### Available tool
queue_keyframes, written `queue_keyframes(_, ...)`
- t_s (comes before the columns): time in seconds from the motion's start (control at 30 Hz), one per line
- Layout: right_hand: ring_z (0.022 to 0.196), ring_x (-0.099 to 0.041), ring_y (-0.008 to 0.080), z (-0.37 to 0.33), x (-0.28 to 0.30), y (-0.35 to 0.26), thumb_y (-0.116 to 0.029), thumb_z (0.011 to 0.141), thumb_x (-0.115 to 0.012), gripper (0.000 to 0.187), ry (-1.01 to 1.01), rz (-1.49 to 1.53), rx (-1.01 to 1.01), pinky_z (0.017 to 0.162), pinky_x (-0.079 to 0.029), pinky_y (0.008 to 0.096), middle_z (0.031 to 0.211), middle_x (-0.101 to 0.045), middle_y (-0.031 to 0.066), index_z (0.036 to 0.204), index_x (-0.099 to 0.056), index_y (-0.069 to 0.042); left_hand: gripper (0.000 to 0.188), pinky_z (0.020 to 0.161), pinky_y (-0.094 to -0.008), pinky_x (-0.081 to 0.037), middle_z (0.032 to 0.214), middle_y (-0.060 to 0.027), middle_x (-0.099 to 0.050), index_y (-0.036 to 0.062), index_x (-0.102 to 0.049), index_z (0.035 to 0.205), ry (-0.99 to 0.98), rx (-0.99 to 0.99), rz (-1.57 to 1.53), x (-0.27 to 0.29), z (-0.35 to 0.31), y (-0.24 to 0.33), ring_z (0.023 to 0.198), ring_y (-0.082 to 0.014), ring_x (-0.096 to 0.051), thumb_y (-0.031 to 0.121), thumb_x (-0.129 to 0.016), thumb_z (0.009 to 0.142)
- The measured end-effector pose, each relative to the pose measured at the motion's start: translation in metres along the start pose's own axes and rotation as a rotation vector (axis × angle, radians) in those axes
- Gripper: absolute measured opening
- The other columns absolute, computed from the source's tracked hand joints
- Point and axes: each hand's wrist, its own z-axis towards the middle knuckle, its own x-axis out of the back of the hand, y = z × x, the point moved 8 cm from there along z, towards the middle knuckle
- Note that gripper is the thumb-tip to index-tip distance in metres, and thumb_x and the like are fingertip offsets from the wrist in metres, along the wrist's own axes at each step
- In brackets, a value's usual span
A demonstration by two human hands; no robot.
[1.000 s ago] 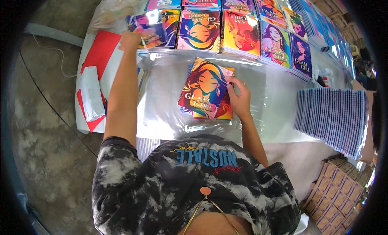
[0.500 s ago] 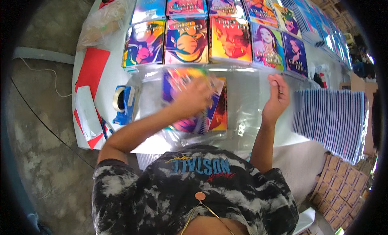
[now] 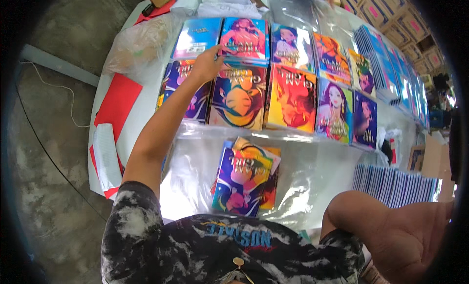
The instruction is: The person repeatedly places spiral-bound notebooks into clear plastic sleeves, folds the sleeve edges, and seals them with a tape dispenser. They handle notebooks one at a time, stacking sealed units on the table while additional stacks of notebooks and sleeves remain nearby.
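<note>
Head view: the person's left grip [image 3: 209,64] reaches to twelve o'clock, at the seven-o'clock corner of a pink notebook [image 3: 244,37]; from where I stand, I cannot tell whether it closes on anything. That notebook lies in a farther row on the table [image 3: 146,104]. The right grip [image 3: 414,240] looms large at four o'clock, open, palm bare, its far end lost in the dark rim. Toward six o'clock, a loose pile [image 3: 239,181] of notebooks lies on clear plastic [image 3: 303,174]. A white packet [image 3: 107,154] overlaps a red sheet [image 3: 119,103] at nine, and cartons [image 3: 410,22] fill two o'clock.
</note>
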Motion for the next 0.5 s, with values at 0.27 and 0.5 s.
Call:
queue_keyframes(0.27,0.100,-0.055,0.0210,-0.036,-0.015,0.064,-0.029,0.088,-0.042,0.032,-0.079,-0.118,-0.082,0.088,-0.043,0.0329,0.111,-0.058,0.0038,0.115,-0.044,-0.011,0.063,0.089,-0.0527,-0.042,0.115,-0.0279,-0.053,0.0124,-0.035,0.135,-0.029,0.147,0.548,-0.020,0.100,-0.100,0.105,-0.0434,-0.052,0.037,-0.055,0.080)
queue_keyframes(0.5,0.092,-0.062,0.0242,-0.073,-0.148,0.189,-0.017,0.085,-0.049,0.022,-0.155,-0.170,-0.067,0.082,-0.047,0.0335,0.100,-0.064,0.0106,0.099,-0.061,-0.005,0.028,0.074,-0.0452,-0.051,0.107,-0.0193,-0.060,0.0077,-0.062,0.104,-0.036,0.062,0.856,-0.010,0.115,-0.043,0.098,-0.0362,-0.059,0.023,-0.046,0.086)
